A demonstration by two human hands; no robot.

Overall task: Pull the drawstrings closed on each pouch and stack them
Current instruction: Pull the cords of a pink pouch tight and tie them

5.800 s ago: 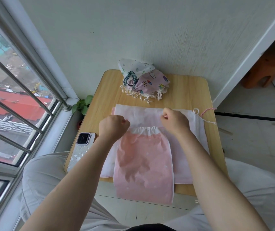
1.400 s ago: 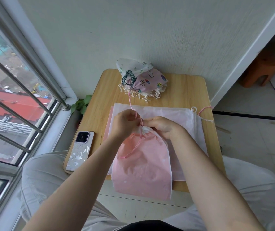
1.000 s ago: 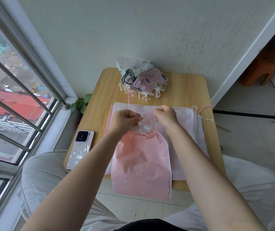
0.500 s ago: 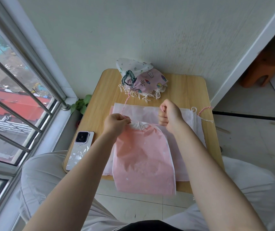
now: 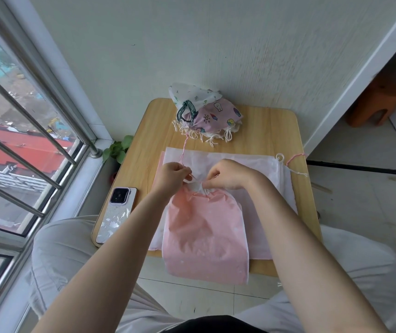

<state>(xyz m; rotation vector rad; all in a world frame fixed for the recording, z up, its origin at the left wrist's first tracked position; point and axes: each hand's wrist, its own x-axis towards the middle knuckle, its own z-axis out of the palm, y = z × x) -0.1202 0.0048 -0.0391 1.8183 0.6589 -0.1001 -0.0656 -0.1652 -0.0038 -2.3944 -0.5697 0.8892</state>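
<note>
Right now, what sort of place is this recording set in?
Probably a home balcony or window nook, high up: a barred window overlooking rooftops, a small wooden table against a plain wall, and a tiled floor.

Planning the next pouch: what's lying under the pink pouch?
Under the pink pouch lies a larger white pouch flat on the table, mouth still wide open. A pink edge peeks out beneath it; what that is stays covered.
</note>
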